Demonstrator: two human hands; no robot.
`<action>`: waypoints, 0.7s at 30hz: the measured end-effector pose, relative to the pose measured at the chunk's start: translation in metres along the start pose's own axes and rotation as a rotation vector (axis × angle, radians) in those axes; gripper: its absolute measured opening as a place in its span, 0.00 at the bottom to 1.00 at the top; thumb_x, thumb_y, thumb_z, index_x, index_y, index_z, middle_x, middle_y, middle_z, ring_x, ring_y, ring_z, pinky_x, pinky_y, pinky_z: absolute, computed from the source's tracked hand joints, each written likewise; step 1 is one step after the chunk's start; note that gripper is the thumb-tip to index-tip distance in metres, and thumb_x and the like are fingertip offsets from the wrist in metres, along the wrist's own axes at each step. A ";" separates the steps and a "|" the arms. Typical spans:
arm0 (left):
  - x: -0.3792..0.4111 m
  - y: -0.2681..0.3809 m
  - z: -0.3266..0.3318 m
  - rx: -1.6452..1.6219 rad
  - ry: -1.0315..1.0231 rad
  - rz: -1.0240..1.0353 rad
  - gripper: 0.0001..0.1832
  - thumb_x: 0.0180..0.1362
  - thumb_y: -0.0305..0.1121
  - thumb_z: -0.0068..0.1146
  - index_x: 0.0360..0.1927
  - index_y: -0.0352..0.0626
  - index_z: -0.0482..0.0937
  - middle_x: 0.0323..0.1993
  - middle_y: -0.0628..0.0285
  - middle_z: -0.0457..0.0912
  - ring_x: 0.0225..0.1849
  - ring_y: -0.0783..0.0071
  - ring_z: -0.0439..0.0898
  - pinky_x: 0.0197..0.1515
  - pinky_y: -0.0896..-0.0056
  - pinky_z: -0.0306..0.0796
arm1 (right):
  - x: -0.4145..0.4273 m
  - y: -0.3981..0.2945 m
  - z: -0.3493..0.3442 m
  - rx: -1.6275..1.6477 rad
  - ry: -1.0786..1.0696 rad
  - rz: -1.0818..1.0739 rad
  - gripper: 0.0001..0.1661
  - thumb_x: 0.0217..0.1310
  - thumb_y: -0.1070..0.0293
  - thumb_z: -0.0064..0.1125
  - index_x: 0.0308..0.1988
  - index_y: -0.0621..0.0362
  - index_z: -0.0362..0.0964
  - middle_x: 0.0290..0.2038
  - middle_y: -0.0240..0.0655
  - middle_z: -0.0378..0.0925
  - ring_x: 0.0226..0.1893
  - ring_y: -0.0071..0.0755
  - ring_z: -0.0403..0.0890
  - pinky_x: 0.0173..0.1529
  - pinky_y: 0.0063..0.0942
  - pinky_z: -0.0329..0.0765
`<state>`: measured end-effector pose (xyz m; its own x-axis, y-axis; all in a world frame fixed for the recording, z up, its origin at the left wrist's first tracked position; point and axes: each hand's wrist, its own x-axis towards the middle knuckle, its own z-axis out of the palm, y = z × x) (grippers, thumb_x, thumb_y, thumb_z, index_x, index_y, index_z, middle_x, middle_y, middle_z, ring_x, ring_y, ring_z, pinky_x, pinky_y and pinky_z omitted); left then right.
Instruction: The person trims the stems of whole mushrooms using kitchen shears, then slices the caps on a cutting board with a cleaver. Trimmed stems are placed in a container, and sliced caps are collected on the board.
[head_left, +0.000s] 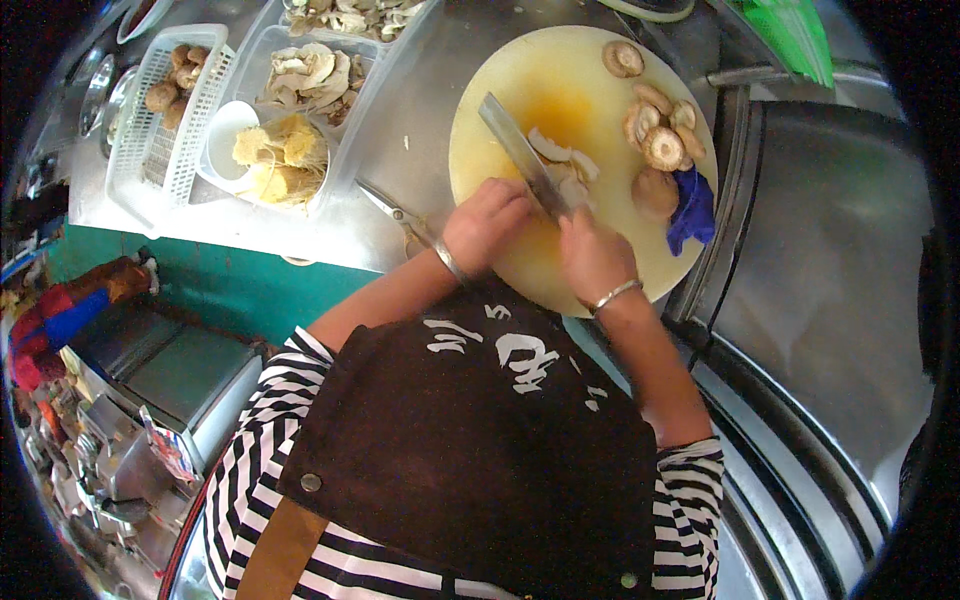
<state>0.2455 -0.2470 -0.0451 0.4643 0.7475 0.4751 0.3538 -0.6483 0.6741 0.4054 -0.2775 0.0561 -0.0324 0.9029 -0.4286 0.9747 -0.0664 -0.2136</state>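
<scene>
My right hand (598, 255) grips the handle of a kitchen knife with a broad steel blade (521, 150), which lies slantwise over a round, yellowish chopping board (484, 86). My left hand (491, 225) is on the near left of the board, fingers curled close to the blade; what is under the fingers is hidden. Pale mushroom slices (559, 150) lie to the right of the blade. Several whole shiitake mushrooms (664, 146) are grouped on the board's right side, and one shiitake (623, 58) sits apart at the far edge. Another lies cap up (655, 193) beside a crumpled blue cloth (691, 210).
Scissors (397, 213) lie on the steel counter (409, 97) by my left forearm. Left of them, a clear plastic tub (360, 112) holds oyster mushrooms (311, 75) and enoki bundles (281, 157). A white basket (157, 161) contains several shiitake. A green plastic bag (795, 37) hangs at far right.
</scene>
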 end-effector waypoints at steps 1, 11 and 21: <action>0.000 0.001 0.000 0.001 0.000 -0.003 0.12 0.43 0.27 0.56 0.35 0.42 0.74 0.39 0.57 0.73 0.41 0.59 0.74 0.42 0.65 0.72 | 0.003 -0.003 -0.012 -0.006 -0.016 -0.019 0.15 0.64 0.61 0.39 0.34 0.62 0.64 0.23 0.52 0.76 0.26 0.58 0.78 0.32 0.51 0.73; 0.002 0.005 0.001 0.012 0.012 -0.009 0.11 0.41 0.26 0.57 0.32 0.42 0.75 0.38 0.59 0.73 0.41 0.61 0.74 0.41 0.67 0.72 | -0.003 -0.002 0.007 0.031 -0.029 0.052 0.14 0.64 0.61 0.40 0.36 0.62 0.64 0.24 0.52 0.76 0.28 0.58 0.78 0.34 0.50 0.73; -0.007 0.000 -0.003 0.041 -0.022 -0.003 0.14 0.41 0.25 0.53 0.36 0.41 0.75 0.42 0.58 0.73 0.44 0.60 0.74 0.45 0.67 0.72 | -0.007 -0.015 -0.035 0.008 -0.078 -0.006 0.14 0.64 0.62 0.39 0.37 0.63 0.64 0.23 0.53 0.76 0.27 0.59 0.78 0.32 0.51 0.73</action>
<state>0.2395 -0.2519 -0.0465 0.4811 0.7461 0.4603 0.3878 -0.6521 0.6515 0.3984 -0.2681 0.0926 -0.0557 0.8673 -0.4946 0.9725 -0.0651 -0.2236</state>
